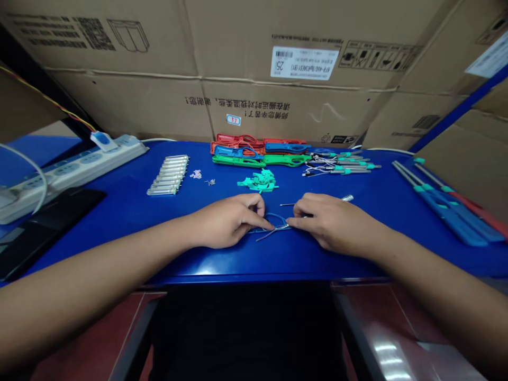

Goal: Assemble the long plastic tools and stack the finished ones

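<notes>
My left hand (232, 219) is closed, thumb and forefinger pressing on a blue plastic casing (277, 217) with an open loop, just above the table. A thin metal rod (265, 234) sticks out from it at a slant. At the casing's right end, the fingertips of my right hand (323, 219) press together. Across that hand's palm lies what looks like a small screwdriver (347, 198); its thin shaft points left, and its silver end shows behind the knuckles. The fingers hide most of the casing.
Behind the hands lie green plastic pieces (260, 181), stacked coloured casings (238, 151) and wired metal rods (349, 163). Left are clear tubes (169, 174), tiny metal pins (211, 182), a power strip (75, 166) and a black phone-like object (51, 222). Assembled blue tools (452, 211) lie right; cardboard (246, 47) stands behind.
</notes>
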Demonstrator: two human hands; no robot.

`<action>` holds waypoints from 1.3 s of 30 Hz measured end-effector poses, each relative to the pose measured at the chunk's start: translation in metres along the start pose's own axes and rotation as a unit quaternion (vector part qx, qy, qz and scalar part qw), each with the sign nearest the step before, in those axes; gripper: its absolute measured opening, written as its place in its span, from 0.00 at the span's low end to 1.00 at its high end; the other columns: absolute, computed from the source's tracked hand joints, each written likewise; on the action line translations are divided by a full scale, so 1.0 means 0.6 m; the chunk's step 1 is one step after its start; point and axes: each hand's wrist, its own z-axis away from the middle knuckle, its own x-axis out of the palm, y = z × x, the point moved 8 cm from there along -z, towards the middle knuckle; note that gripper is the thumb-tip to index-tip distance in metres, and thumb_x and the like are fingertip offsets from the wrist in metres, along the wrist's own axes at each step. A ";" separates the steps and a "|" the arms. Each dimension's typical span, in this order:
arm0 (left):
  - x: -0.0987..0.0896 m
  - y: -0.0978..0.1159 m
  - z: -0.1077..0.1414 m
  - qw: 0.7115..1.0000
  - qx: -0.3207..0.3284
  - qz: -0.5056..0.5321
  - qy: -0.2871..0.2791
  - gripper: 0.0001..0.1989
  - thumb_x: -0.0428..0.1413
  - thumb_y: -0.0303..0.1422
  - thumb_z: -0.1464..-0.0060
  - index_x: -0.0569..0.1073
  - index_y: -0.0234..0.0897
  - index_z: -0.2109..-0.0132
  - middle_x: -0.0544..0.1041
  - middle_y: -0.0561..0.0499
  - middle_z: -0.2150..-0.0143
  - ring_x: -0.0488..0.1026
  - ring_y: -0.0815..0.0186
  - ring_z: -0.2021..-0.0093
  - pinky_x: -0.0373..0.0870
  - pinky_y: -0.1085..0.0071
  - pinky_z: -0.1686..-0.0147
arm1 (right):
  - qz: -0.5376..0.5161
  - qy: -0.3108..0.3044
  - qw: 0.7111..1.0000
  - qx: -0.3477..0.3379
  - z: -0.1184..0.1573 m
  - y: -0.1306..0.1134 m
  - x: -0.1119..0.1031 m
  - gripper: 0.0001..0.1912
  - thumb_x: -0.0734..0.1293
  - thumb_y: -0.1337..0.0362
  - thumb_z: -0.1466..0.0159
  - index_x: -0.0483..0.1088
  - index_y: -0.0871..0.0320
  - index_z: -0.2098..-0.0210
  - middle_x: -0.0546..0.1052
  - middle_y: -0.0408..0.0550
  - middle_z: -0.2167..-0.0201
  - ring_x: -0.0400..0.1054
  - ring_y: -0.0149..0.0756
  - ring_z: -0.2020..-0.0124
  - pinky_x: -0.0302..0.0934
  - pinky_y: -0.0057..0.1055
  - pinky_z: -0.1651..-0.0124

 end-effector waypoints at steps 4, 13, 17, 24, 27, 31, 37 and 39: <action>0.000 0.001 0.001 1.000 0.009 -0.004 0.007 0.24 0.48 0.18 0.42 0.79 0.44 0.47 0.70 0.47 0.55 0.69 0.65 0.56 0.70 0.68 0.54 | -0.006 0.019 1.000 0.001 0.006 0.002 0.005 0.19 0.61 0.76 0.37 0.77 0.61 0.51 0.75 0.57 0.59 0.64 0.42 0.61 0.62 0.37 0.61; -0.001 0.004 0.000 1.000 0.008 -0.009 0.009 0.26 0.47 0.17 0.44 0.78 0.45 0.46 0.70 0.47 0.55 0.70 0.64 0.55 0.71 0.66 0.54 | -0.223 0.073 0.961 0.147 0.020 0.037 0.010 0.12 0.65 0.67 0.32 0.81 0.54 0.55 0.78 0.48 0.63 0.72 0.33 0.63 0.65 0.31 0.59; -0.001 0.005 -0.002 1.000 0.003 -0.011 0.004 0.27 0.47 0.17 0.44 0.78 0.46 0.46 0.70 0.47 0.55 0.70 0.64 0.55 0.71 0.66 0.54 | -0.244 0.032 0.956 0.160 0.012 0.044 0.005 0.12 0.66 0.68 0.34 0.81 0.53 0.56 0.80 0.47 0.63 0.73 0.33 0.63 0.66 0.31 0.58; 0.001 0.008 -0.006 1.000 -0.017 0.012 -0.007 0.20 0.47 0.22 0.39 0.77 0.41 0.46 0.71 0.46 0.53 0.69 0.63 0.52 0.70 0.66 0.51 | -0.211 -0.024 0.971 0.110 -0.009 0.044 0.003 0.14 0.65 0.71 0.35 0.81 0.55 0.57 0.80 0.48 0.62 0.74 0.35 0.63 0.66 0.31 0.57; 0.004 0.013 -0.010 0.999 -0.019 0.028 -0.017 0.20 0.47 0.25 0.36 0.72 0.40 0.41 0.70 0.45 0.50 0.69 0.63 0.49 0.68 0.66 0.47 | -0.205 -0.024 0.973 0.103 -0.010 0.044 0.004 0.14 0.64 0.72 0.35 0.81 0.55 0.57 0.80 0.48 0.63 0.73 0.34 0.63 0.65 0.31 0.57; 0.013 0.016 -0.017 0.999 -0.018 -0.003 -0.038 0.19 0.50 0.35 0.34 0.71 0.40 0.39 0.69 0.44 0.49 0.67 0.60 0.48 0.67 0.62 0.45 | -0.196 -0.036 0.975 0.100 -0.013 0.047 0.006 0.14 0.64 0.72 0.34 0.81 0.55 0.57 0.80 0.48 0.63 0.73 0.35 0.62 0.64 0.31 0.57; 0.022 0.006 -0.023 0.999 -0.028 -0.029 -0.036 0.21 0.51 0.34 0.36 0.71 0.42 0.38 0.67 0.45 0.51 0.67 0.60 0.51 0.68 0.61 0.47 | -0.164 -0.051 0.983 0.064 -0.020 0.050 0.010 0.13 0.63 0.71 0.34 0.79 0.56 0.58 0.78 0.47 0.64 0.71 0.36 0.62 0.63 0.33 0.57; 0.022 0.004 -0.023 0.999 -0.028 -0.024 -0.034 0.21 0.52 0.34 0.36 0.71 0.42 0.38 0.67 0.45 0.52 0.67 0.60 0.51 0.68 0.61 0.47 | -0.159 -0.052 0.984 0.054 -0.019 0.050 0.010 0.13 0.62 0.71 0.34 0.79 0.56 0.59 0.77 0.48 0.64 0.71 0.37 0.61 0.63 0.33 0.57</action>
